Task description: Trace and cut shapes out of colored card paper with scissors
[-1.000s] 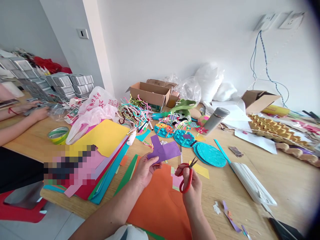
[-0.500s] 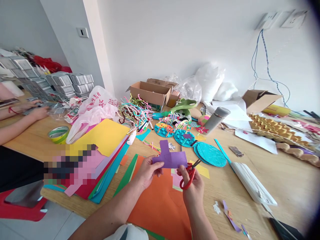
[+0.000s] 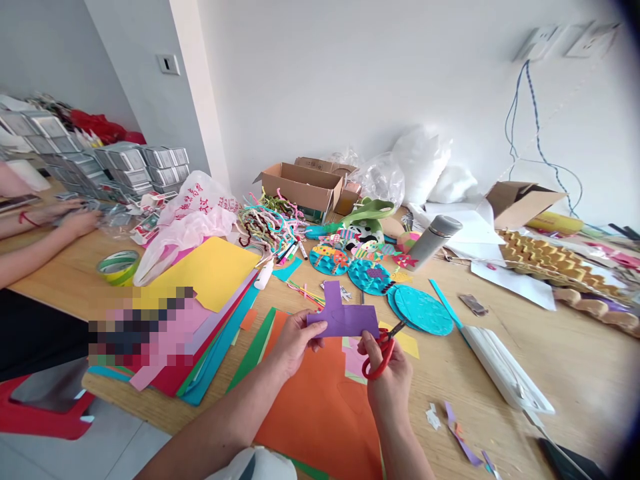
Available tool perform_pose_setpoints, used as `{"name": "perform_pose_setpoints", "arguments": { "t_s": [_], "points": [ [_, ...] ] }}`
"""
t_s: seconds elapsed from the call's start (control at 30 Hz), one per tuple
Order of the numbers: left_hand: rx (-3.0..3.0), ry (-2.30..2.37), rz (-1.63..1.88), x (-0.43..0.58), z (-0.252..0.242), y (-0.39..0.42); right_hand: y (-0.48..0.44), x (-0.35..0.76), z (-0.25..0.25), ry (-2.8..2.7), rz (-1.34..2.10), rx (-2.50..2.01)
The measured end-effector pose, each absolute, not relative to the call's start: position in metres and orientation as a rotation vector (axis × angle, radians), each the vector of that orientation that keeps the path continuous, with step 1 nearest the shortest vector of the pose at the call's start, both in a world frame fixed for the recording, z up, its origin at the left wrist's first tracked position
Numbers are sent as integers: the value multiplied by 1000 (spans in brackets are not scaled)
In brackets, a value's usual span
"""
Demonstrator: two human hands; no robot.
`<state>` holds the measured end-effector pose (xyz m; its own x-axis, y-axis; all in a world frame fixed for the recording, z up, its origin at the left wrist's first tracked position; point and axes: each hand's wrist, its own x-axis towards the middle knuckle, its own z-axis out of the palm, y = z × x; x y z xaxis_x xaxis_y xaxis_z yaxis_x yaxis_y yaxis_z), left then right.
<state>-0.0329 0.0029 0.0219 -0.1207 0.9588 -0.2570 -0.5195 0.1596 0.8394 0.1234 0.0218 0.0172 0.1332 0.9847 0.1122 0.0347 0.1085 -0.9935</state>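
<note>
A piece of purple paper [image 3: 345,319], cut to an upside-down T shape with a faint drawn outline, is held up between my hands. My left hand [image 3: 298,339] pinches its left end between thumb and fingers. Red-handled scissors [image 3: 381,357] rest in my right hand [image 3: 393,377], their blades pointing up and to the right, away from the paper. The right thumb and fingertips also touch the paper's right end. Below both hands lies a sheet of orange paper [image 3: 315,407] over green paper, with pink and yellow pieces [image 3: 410,343] by its upper edge.
Stacked coloured paper [image 3: 215,277] lies at left, beside a tape roll [image 3: 119,267]. Turquoise discs [image 3: 425,310], pipe cleaners [image 3: 267,223] and a grey flask [image 3: 435,240] stand further back. At right are a white power strip [image 3: 505,367] and purple scraps [image 3: 463,437]. Another person's hands [image 3: 77,220] work at far left.
The purple paper and my right hand with the scissors have shifted slightly to the right. Both grips look the same.
</note>
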Motion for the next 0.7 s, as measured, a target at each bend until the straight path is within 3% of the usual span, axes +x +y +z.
{"name": "perform_pose_setpoints", "arguments": {
  "t_s": [0.5,0.7],
  "points": [
    [529,1068,1363,-39,21,5,26,129,7,-1097,1085,-1152],
    [461,846,1393,-36,25,3,21,122,2,-1031,1170,-1080]
  ]
}}
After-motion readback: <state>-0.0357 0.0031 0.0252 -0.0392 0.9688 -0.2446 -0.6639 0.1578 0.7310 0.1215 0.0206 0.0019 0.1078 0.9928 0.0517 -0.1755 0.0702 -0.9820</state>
